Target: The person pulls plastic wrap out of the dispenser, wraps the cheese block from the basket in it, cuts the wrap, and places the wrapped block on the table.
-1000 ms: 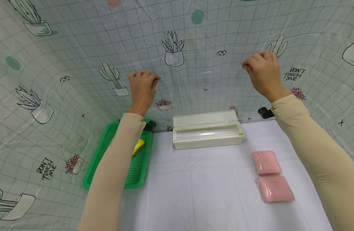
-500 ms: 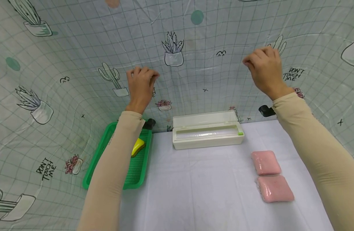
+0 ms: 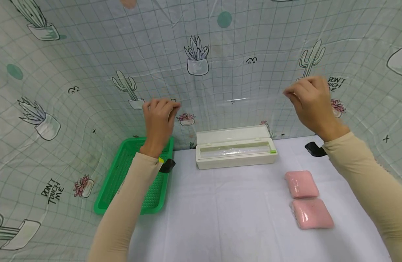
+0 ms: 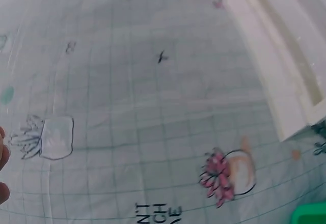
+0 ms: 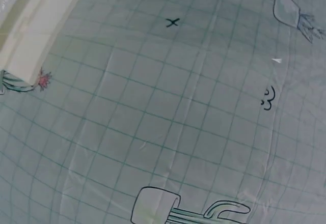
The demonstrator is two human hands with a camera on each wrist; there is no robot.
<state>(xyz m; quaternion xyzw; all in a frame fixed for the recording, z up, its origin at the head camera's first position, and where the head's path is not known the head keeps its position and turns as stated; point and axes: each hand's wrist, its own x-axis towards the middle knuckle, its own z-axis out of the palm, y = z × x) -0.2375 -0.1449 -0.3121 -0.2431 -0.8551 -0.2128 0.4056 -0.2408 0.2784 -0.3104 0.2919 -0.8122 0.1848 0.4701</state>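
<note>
The left hand and the right hand of a person are both up in the air, well apart from each other, in front of a patterned cloth with drawings of cactus plants. In each hand the thumb and the fingers are brought together in a pinch, and they appear to hold a clear film between them. This film is so transparent that I see it mainly by one thin bright streak; where its edges lie, I cannot tell. In the left wrist view, only some fingertips enter at the edge.

Below and between the hands, a white box stands at the far side of the table. Its lid is open and tilted back, and inside lies a clear roll, with a small green piece at the right end. To the left of the box is a green tray, partly covered by the left sleeve; a bit of a yellow object shows beside the wrist. On the right side lie two pink packs, close together
</note>
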